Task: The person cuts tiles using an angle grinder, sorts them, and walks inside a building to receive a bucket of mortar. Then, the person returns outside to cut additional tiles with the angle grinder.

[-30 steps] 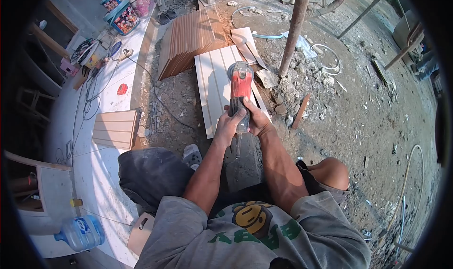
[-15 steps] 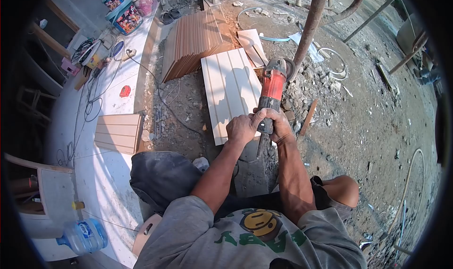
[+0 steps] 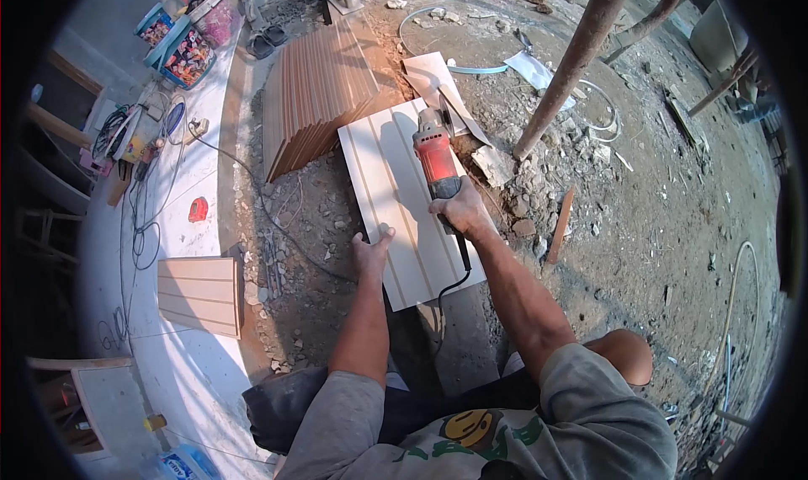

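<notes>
My right hand (image 3: 463,209) is wrapped round the rear body of a red and black angle grinder (image 3: 436,162). The grinder's disc end points away from me, over the right side of a cream striped tile (image 3: 396,219). A black cord hangs from its back end across the tile. At the tile's left edge is my left hand (image 3: 372,248), thumb on the top face and fingers over the side, partly hidden. The tile lies at a slant on the ground in front of my knees.
Behind the tile stands a stack of tiles (image 3: 316,93), with cut pieces (image 3: 433,80) beside it. More tiles (image 3: 199,293) rest on the white ledge near a red tape measure (image 3: 198,210). Buckets (image 3: 183,55) stand back left. A slanted pole (image 3: 572,67) and rubble are on the right.
My left hand has left the grinder and moved to the tile's left edge. The grinder, now in my right hand alone, has shifted left over the tile. The view has shifted too.
</notes>
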The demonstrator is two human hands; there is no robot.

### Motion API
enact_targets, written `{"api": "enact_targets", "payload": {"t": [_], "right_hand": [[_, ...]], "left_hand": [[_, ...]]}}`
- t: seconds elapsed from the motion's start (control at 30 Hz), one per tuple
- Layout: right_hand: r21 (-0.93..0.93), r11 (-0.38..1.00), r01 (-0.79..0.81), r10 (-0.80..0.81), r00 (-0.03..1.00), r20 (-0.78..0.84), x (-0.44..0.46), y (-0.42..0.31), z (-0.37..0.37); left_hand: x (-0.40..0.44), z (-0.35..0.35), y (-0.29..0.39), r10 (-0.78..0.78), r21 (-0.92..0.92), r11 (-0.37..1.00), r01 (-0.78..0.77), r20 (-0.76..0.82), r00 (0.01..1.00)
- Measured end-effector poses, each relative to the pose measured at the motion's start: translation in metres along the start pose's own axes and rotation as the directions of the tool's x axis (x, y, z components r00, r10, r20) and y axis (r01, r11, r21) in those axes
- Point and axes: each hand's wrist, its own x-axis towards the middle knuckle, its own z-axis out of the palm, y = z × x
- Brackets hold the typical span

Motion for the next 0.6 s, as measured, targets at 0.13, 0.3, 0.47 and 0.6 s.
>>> {"api": "enact_targets", "payload": {"t": [0.13, 0.3, 0.47, 0.6], "right_hand": [[-0.161, 0.987, -0.019, 0.017, 1.000, -0.017, 0.055, -0.030, 0.019], [-0.168, 0.982, -0.083, 0.091, 0.995, 0.043, 0.112, -0.039, 0.036], [-0.188, 0.979, -0.075, 0.098, 0.988, 0.120, 0.137, -0.046, 0.034], [-0.175, 0.982, -0.074, 0.092, 0.991, 0.099, 0.156, -0.043, 0.037]], "left_hand": [[0.024, 0.001, 0.016, 0.024, -0.330, 0.940, 0.083, 0.306, 0.952], [0.033, 0.003, 0.037, -0.068, -0.337, 0.916, 0.218, 0.406, 0.911], [0.036, 0.000, 0.044, -0.093, -0.432, 0.849, 0.304, 0.444, 0.891], [0.032, 0.002, 0.039, -0.068, -0.465, 0.836, 0.291, 0.439, 0.896]]}}
